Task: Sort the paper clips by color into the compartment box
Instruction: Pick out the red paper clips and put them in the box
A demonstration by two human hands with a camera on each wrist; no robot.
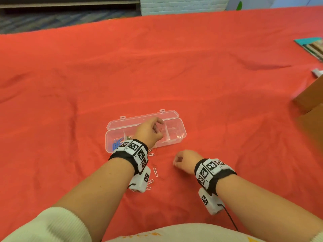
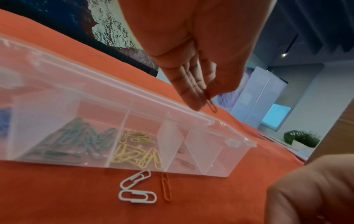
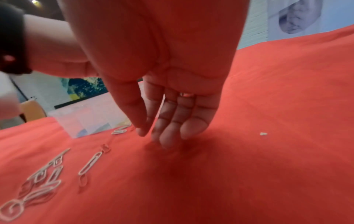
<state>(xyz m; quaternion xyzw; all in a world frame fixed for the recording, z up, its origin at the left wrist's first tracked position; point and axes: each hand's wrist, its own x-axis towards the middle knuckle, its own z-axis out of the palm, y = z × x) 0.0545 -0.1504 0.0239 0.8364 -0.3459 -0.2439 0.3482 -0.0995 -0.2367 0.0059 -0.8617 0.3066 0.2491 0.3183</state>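
A clear compartment box (image 1: 181, 135) lies with its lid back on the red cloth. Its compartments hold blue clips (image 1: 116, 143), green clips (image 2: 76, 144), yellow clips (image 2: 138, 153) and a few red clips (image 2: 184, 162); the rightmost one looks empty. My left hand (image 2: 207, 100) hovers over the box and pinches a red paper clip (image 2: 211, 105) between thumb and fingers. My right hand (image 3: 149, 136) points down at the cloth in front of the box, fingertips touching it, and I see nothing held. Loose white clips (image 2: 136, 188) and a red clip (image 2: 165, 186) lie by the box's front wall.
More white clips (image 3: 90, 163) lie in a loose group under my left wrist (image 1: 155, 172). A brown cardboard box (image 1: 311, 96), a stack of coloured books (image 1: 312, 48) and a small white object (image 1: 317, 72) sit at the right edge. A white crumb (image 3: 263, 133) lies right of my hand.
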